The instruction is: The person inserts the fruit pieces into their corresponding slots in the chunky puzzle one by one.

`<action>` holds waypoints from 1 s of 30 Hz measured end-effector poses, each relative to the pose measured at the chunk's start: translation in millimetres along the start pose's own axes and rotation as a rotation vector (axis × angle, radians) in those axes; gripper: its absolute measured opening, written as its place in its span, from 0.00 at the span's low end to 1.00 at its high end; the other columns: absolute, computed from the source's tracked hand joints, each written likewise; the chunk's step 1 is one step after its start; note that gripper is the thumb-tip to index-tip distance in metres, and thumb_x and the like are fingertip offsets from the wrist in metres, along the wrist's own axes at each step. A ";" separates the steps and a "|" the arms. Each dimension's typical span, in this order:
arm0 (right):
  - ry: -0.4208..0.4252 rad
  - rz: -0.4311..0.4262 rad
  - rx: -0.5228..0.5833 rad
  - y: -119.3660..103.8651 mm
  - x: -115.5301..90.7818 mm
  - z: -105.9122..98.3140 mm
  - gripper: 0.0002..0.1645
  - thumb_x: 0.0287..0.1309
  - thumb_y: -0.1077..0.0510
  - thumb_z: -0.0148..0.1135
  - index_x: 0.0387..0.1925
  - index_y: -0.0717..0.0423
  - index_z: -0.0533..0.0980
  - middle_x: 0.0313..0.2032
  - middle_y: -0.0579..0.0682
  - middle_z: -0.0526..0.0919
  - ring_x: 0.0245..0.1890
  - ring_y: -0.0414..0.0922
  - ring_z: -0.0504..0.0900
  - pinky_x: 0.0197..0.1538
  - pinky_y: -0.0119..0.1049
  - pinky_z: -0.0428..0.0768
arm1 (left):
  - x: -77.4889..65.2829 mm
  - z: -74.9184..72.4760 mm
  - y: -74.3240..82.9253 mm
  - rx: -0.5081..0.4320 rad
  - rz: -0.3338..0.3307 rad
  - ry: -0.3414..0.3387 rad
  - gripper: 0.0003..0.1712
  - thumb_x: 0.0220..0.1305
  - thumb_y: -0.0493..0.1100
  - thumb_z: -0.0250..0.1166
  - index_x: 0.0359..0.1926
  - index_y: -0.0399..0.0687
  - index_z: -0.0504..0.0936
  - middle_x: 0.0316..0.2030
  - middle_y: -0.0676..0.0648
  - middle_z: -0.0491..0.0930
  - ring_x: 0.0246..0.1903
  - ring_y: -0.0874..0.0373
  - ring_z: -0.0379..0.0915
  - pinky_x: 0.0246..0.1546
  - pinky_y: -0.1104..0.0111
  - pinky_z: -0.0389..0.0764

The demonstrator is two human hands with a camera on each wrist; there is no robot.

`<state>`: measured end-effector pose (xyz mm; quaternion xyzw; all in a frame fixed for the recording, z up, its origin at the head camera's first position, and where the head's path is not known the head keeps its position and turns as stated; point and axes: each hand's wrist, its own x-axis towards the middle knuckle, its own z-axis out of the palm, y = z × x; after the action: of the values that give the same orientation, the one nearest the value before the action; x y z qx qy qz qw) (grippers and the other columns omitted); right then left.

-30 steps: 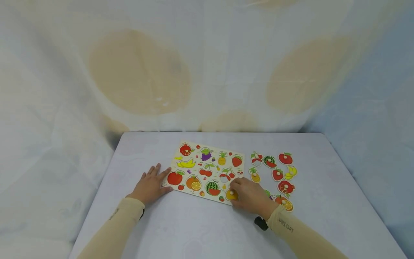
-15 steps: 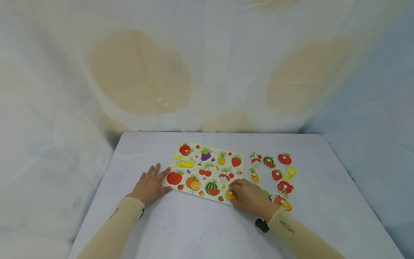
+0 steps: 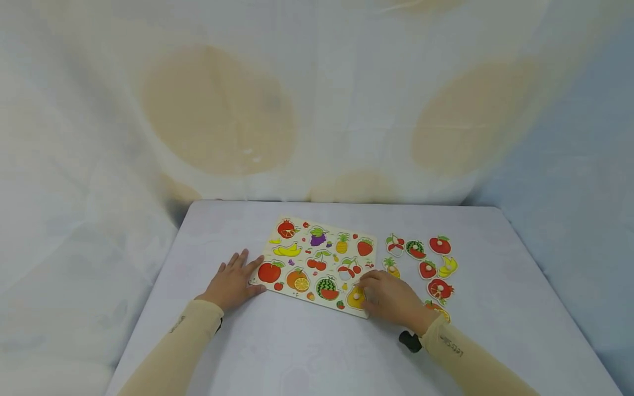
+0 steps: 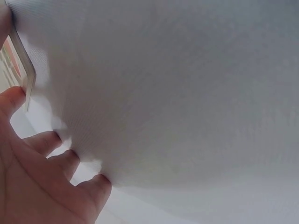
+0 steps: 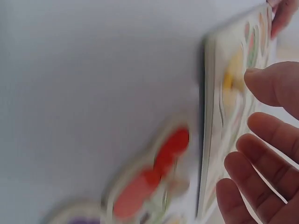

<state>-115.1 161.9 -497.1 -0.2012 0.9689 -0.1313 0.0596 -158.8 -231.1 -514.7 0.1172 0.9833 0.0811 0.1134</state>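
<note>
A fruit puzzle board [image 3: 294,253] lies slightly turned on the table. My left hand [image 3: 230,283] lies with spread fingers at its left end, thumb and index finger touching the edge; the left wrist view shows the other fingertips [image 4: 102,179] on the tabletop. A yellow pear piece [image 3: 354,297] with a pale knob sits at the board's near right corner. Just right of it is my right hand [image 3: 396,302], fingers loosely bent and holding nothing. In the right wrist view its thumb [image 5: 271,84] is close to the pear piece [image 5: 231,81], apparently without gripping it.
Right of the board lie several loose knobbed pieces: cherries [image 3: 395,245], watermelon [image 3: 415,249], apple [image 3: 440,245], strawberry [image 3: 427,269], bananas [image 3: 448,267], pomegranate [image 3: 440,289], pineapple [image 3: 390,267], and a partly hidden orange [image 3: 441,312]. A patterned cloth [image 3: 346,110] hangs behind the table.
My right hand has let go of the pear piece's knob and shifted slightly right, leaving the piece on the board. The left hand stays at the board's edge.
</note>
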 end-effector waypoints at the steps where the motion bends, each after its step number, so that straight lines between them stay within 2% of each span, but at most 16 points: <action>1: -0.004 0.021 0.008 5.2 -1.1 -2.9 0.24 0.51 0.46 0.77 0.50 0.44 0.83 0.55 0.42 0.79 0.57 0.44 0.76 0.57 0.44 0.79 | 0.8 0.1 0.3 -0.002 -0.002 -0.002 0.48 0.60 0.63 0.69 0.77 0.58 0.60 0.76 0.34 0.48 0.74 0.33 0.41 0.69 0.38 0.49; 8: -0.006 0.164 0.035 59.5 -9.9 -24.5 0.27 0.52 0.46 0.76 0.54 0.45 0.81 0.58 0.49 0.78 0.58 0.52 0.76 0.55 0.53 0.80 | 2.4 1.5 -0.1 -0.018 0.005 0.003 0.48 0.59 0.64 0.70 0.76 0.59 0.62 0.76 0.34 0.49 0.73 0.33 0.42 0.68 0.37 0.50; 10: -0.004 0.184 0.035 73.7 -10.3 -28.3 0.27 0.53 0.47 0.76 0.54 0.46 0.81 0.59 0.50 0.78 0.58 0.53 0.77 0.55 0.54 0.79 | 2.4 1.9 -0.9 -0.017 0.003 0.003 0.48 0.59 0.64 0.70 0.76 0.59 0.62 0.75 0.34 0.49 0.73 0.33 0.42 0.68 0.37 0.50; 13: -0.008 0.169 0.034 88.3 -8.3 -30.3 0.26 0.53 0.48 0.76 0.54 0.47 0.81 0.59 0.51 0.78 0.59 0.54 0.76 0.56 0.55 0.78 | 2.4 2.2 -1.5 -0.019 -0.002 0.000 0.48 0.58 0.63 0.70 0.76 0.59 0.62 0.76 0.34 0.49 0.73 0.33 0.41 0.68 0.37 0.49; 20: -0.016 0.048 0.038 95.6 5.2 -26.1 0.24 0.51 0.49 0.77 0.51 0.47 0.82 0.59 0.52 0.78 0.61 0.56 0.74 0.59 0.56 0.76 | 0.1 2.2 -2.0 -0.027 -0.016 -0.018 0.49 0.59 0.64 0.69 0.77 0.60 0.60 0.76 0.35 0.48 0.74 0.35 0.39 0.69 0.38 0.47; 30: -0.099 0.072 0.034 99.0 22.2 -19.2 0.27 0.49 0.49 0.78 0.53 0.45 0.82 0.64 0.48 0.74 0.65 0.54 0.71 0.61 0.55 0.74 | -0.4 0.2 -0.9 -0.016 -0.003 -0.011 0.49 0.60 0.64 0.69 0.77 0.60 0.60 0.76 0.35 0.48 0.74 0.35 0.40 0.69 0.38 0.48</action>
<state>-175.6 244.9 -507.6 -0.1715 0.9690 -0.1354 0.1154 -158.5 -232.0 -515.0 0.1155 0.9821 0.0881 0.1198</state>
